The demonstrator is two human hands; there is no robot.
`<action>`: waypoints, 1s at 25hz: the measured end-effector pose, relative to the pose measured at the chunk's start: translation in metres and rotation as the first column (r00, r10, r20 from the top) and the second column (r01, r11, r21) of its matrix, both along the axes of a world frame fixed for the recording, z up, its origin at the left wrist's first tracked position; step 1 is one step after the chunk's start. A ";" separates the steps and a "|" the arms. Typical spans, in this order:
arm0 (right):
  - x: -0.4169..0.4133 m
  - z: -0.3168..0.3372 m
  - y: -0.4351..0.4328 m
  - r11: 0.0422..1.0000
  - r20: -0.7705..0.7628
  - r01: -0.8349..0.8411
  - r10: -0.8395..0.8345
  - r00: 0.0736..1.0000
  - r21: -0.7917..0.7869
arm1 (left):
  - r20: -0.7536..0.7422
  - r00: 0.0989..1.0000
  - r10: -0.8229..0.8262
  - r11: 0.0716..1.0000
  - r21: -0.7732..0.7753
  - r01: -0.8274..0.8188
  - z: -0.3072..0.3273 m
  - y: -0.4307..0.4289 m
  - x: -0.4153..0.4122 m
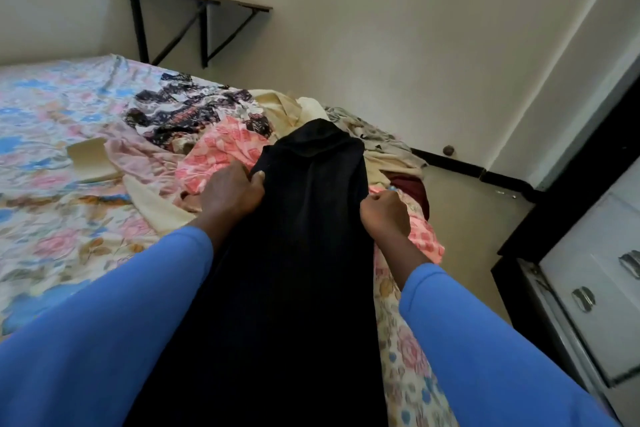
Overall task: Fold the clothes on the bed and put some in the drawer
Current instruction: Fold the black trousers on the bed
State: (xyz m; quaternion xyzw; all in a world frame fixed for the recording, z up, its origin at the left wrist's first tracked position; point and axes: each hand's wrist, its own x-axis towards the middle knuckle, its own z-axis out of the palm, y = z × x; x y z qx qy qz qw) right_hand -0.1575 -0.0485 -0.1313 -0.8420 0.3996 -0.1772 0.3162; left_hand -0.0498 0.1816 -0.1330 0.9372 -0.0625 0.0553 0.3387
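Black garment [304, 218]: left hand [230, 196], right hand [384, 215] each pinch one side edge, grip closed on cloth, stretching it flat for folding; clothes pile [214, 128] at bed [52, 149] corner.

The bed [410, 343] (floral sheet [52, 218]) bears a clothes heap [207, 125]; a folded cream cloth [91, 159] lies just left of that heap

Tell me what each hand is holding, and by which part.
Both hold the black garment, one at each side edge: the left hand pinches its left edge, and the right hand grips its right edge.
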 end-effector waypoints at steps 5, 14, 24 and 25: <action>0.068 -0.044 -0.042 0.997 -0.087 -0.018 0.011 0.996 -0.070 | -0.046 0.997 0.060 0.998 0.009 -0.060 -0.039 -0.046 0.083; 0.056 -0.060 -0.068 0.915 0.174 0.175 -0.251 0.952 0.362 | -0.142 0.971 0.192 0.980 -0.021 -0.197 -0.042 -0.045 0.105; 0.052 -0.087 -0.048 0.978 0.311 0.209 -0.207 0.928 0.026 | 0.258 0.872 0.416 0.909 -0.137 -0.394 -0.023 -0.075 0.131; 0.052 -0.095 -0.045 0.981 0.372 0.161 -0.111 0.922 -0.106 | 0.374 0.890 0.261 0.959 0.005 -0.283 -0.026 -0.082 0.133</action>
